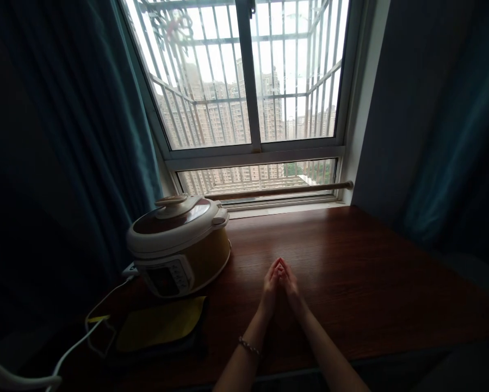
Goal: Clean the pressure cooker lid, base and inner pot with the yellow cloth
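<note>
Above the dark reddish-brown wooden table (329, 261), my left hand (271, 283) and my right hand (289, 283) meet at the fingertips. Their fingers are stretched forward and a little bent, and a narrow gap shows between the palms. I see no object in either hand. A beaded bracelet (249, 346) circles my left wrist. To the left of my hands, apart from them, stands a white and gold electric cooker (209, 253) with its lid on and a dark control panel on its front. Whether my hands rest on the tabletop I cannot tell.
A yellow and dark folded cloth or mat (160, 324) lies in front of the cooker. White cables (75, 345) run along the left edge. Behind the table is a barred window (254, 158) with a horizontal rod (285, 191). Blue curtains (105, 163) hang at both sides.
</note>
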Tool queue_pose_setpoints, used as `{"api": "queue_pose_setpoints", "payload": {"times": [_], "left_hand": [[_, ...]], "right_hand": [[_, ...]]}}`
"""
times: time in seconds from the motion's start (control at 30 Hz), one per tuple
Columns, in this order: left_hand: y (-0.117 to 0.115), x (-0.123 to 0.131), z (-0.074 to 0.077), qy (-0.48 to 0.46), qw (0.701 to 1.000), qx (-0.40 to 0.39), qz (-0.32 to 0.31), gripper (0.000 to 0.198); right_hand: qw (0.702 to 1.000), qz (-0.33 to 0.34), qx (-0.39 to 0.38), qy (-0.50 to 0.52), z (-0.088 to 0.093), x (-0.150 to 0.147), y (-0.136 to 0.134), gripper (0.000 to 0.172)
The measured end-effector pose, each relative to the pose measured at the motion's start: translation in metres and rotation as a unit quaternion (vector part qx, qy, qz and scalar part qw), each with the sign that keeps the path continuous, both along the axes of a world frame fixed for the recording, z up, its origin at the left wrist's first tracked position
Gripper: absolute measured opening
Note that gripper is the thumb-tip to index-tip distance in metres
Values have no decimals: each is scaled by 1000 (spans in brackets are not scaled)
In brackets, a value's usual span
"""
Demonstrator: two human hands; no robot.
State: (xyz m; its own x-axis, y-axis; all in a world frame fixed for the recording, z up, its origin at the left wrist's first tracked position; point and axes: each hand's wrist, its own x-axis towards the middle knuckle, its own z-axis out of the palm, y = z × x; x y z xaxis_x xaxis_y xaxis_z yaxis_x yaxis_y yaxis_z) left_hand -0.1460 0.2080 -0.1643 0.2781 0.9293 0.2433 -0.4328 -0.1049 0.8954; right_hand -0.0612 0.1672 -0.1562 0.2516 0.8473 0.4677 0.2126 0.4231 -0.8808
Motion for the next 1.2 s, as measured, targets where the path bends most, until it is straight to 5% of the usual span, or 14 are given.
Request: {"api": "queue_pose_setpoints", "payload": {"times": [0.23, 0.5, 1.2], "left_hand": [[9, 4, -12, 9, 1000, -7, 7, 68], [4, -1, -4, 28, 1000, 0, 3, 66], [5, 0, -5, 63, 997, 17, 35, 68]], "right_hand": [[999, 9, -26, -39, -11, -4, 7, 67], [998, 14, -52, -27, -21, 3, 14, 76], [999, 14, -44, 8, -10, -4, 6, 74]]}}
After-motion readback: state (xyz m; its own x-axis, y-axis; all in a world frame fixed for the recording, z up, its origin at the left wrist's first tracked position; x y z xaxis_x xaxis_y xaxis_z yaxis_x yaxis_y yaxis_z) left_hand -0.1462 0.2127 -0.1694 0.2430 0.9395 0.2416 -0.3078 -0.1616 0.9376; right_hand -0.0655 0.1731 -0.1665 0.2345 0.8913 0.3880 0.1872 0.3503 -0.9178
